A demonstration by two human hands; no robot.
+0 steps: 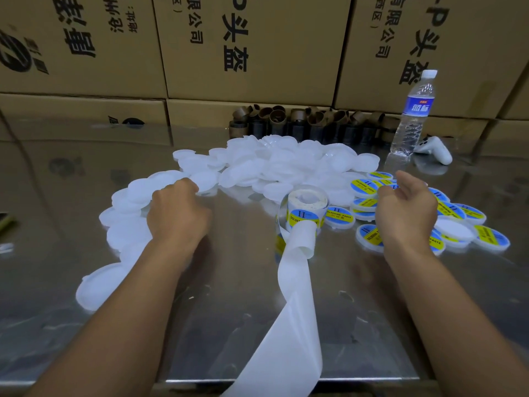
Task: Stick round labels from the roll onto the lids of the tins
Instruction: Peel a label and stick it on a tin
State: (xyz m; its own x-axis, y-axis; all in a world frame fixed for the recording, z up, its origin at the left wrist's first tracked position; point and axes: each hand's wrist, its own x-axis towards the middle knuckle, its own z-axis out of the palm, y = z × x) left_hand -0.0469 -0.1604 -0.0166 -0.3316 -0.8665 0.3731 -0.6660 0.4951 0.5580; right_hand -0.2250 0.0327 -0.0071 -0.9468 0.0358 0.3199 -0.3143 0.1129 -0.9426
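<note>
Left hand (177, 214) curled over plain lids (134, 193), grip unclear. Right hand (406, 213) loose above labelled lids (363, 187). Roll (307, 209) between hands; bare table (229, 310) nearer, backing strip (294, 325) over near edge.

This is looking like a packing room or a warehouse corner. Printed cardboard cartons (257, 47) are standing stacked as a wall behind a shiny steel worktable (243, 310). Plain white lids (286, 159) are lying heaped on it, labelled lids (363, 187) are lying bunched at the right, and a roll of labels (306, 207) is trailing its empty backing strip (294, 325) off the front edge. At the back, brown rings (277, 118), probably spent roll cores, are crowding together.
</note>
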